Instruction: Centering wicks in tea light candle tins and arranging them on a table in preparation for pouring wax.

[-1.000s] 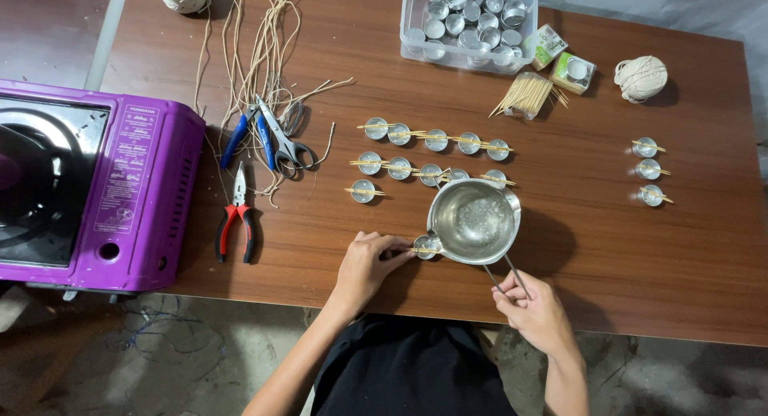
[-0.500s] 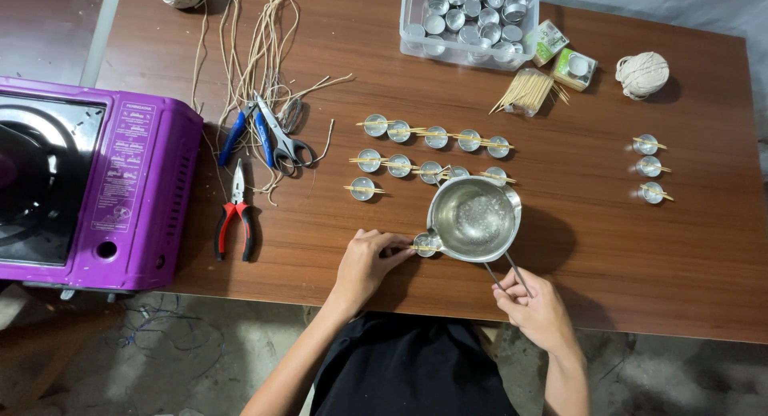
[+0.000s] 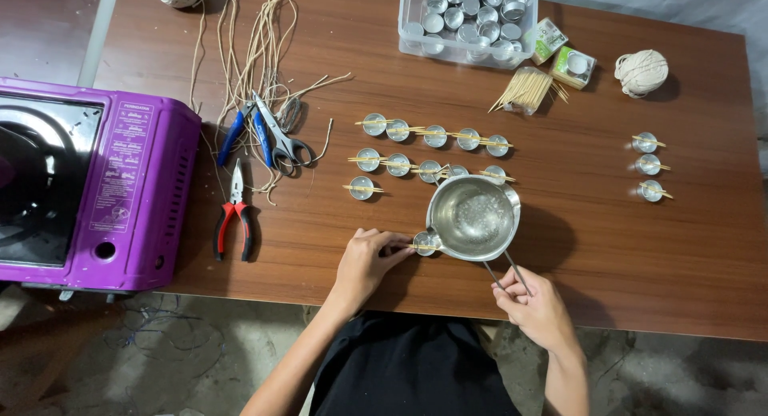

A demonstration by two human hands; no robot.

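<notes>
Beside the left hand (image 3: 366, 260) pinching a small tin cup (image 3: 424, 243) — right hand (image 3: 538, 308) grips the tilted pot (image 3: 474, 217).

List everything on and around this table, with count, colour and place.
table: one, brown wood, fills the view
portable stove: one, purple, left
pliers: one, red handles, beside stove
scissors: one, near cords
cords: bundle, tan, top left
twine balls: two, cream, top
clear box of cups: one, top
toothpick pile: one, tan
small metal cups: about fifteen, silver, centre and right
saucepan: one, steel
left hand: steadies a cup
right hand: grip on saucepan handle
</notes>
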